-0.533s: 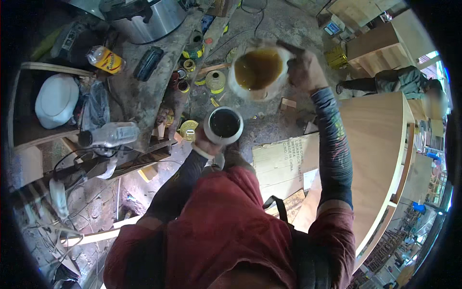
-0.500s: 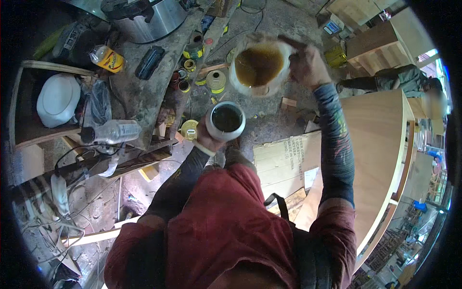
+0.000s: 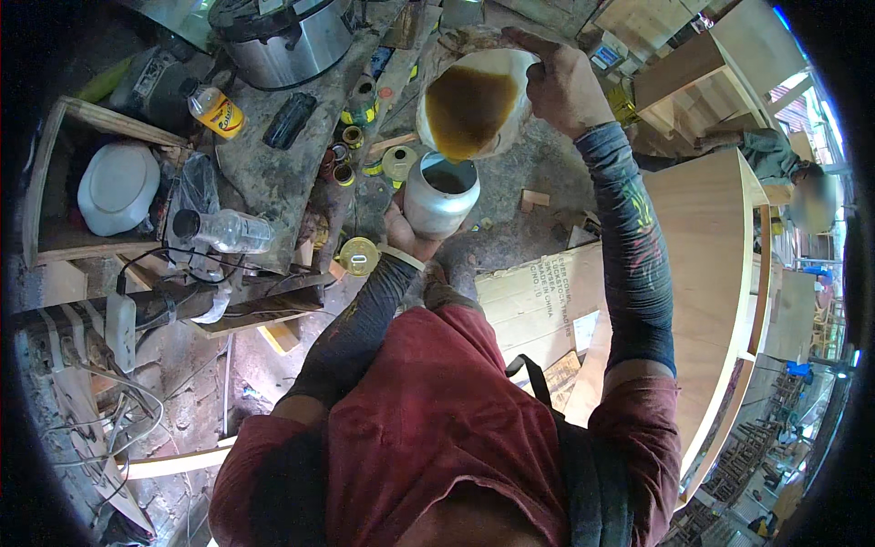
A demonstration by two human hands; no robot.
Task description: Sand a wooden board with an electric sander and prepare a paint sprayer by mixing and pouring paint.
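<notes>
A: Status on hands?

B: Left hand (image 3: 407,239) clenched round the base of the can (image 3: 441,194), holding it upright, mouth open. Right hand (image 3: 562,87) grips the rim of the bowl (image 3: 476,102), fingers over the edge.

A: Bowl position?

B: Just above the can and slightly beyond it, tipped toward the can mouth. Brown liquid (image 3: 469,109) inside, pooled to the low lip. Lip sits right over the can opening. Can't tell if they touch.

A: Anything in the can?

B: Looks dark inside; level not readable.

A: Around it?

B: All relative to the can: yellow lid (image 3: 359,256) lying flat just left and nearer the person. Small tins (image 3: 344,162) in a cluster left and beyond. Clear bottle (image 3: 225,230) on its side well left. White dish (image 3: 118,188) in a wooden box farther left. Steel pot (image 3: 289,38) beyond, up left. Cardboard (image 3: 536,296) right and nearer. Curved plywood panel (image 3: 711,273) well right.

A: Surface?

B: Grimy table (image 3: 273,173), cluttered.
</notes>
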